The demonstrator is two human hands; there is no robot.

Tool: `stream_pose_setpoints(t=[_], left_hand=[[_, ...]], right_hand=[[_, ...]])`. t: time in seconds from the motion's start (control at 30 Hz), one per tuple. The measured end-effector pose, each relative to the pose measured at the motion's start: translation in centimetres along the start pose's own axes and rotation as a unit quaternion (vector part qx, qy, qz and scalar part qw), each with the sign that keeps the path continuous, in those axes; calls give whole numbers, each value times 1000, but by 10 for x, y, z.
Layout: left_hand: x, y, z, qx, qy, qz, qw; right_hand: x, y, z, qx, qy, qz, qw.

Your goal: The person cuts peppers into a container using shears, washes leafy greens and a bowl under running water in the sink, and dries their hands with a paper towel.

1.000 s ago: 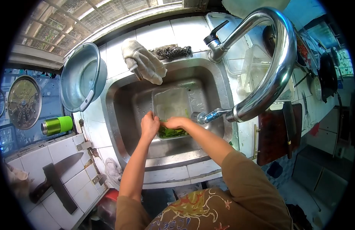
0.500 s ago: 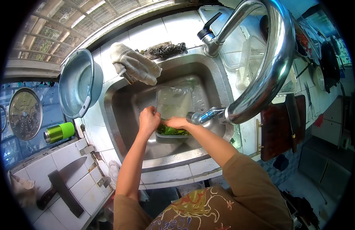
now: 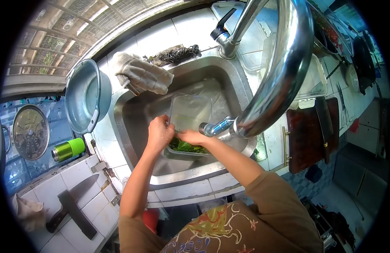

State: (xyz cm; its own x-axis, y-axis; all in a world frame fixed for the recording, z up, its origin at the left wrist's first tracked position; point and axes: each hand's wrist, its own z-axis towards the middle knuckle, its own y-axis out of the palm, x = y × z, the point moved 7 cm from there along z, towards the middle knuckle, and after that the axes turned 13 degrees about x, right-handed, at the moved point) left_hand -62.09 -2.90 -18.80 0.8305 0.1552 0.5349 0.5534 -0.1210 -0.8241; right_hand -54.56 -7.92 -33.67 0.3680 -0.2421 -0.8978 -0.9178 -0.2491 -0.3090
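Note:
A clear plastic container (image 3: 190,110) stands in the metal sink (image 3: 134,141), with wet green leaves (image 3: 186,146) bunched at its near end. My left hand (image 3: 158,131) is closed at the container's left rim, thumb and fingers bent together. From the right, my right hand (image 3: 191,137) reaches over the container, its fingers pressed together on the leaves; the fingertips are partly hidden. The tap's spout (image 3: 218,126) hangs just above my right wrist, and no running water shows from it.
A grey-blue basin (image 3: 86,97) stands left of the sink. Cloth gloves (image 3: 144,74) lie on the rear rim beside a dark scrubber (image 3: 176,55). Cleavers (image 3: 77,215) rest at lower left. At right is a cutting board (image 3: 302,139) with a knife (image 3: 323,122) on it.
My view has shifted slightly. Both hands stay at the container, with small shifts. Fewer leaves show in its far part, and the leaves are gathered at the near end.

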Motion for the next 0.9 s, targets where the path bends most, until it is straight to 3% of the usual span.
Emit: stream_pose_setpoints(t=[0.2, 0.33, 0.6, 0.9], left_hand=[[10, -4, -2, -31, 27, 39, 998], [-1, 1, -3, -25, 40, 21, 999], [16, -12, -8, -9, 98, 0, 995], [12, -6, -6, -63, 110, 22, 992]], right_hand=[[-53, -25, -21, -31, 17, 82, 996], [-89, -43, -35, -78, 37, 66, 994], [-93, -36, -42, -82, 81, 92, 989], [-72, -8, -43, -93, 110, 56, 988]])
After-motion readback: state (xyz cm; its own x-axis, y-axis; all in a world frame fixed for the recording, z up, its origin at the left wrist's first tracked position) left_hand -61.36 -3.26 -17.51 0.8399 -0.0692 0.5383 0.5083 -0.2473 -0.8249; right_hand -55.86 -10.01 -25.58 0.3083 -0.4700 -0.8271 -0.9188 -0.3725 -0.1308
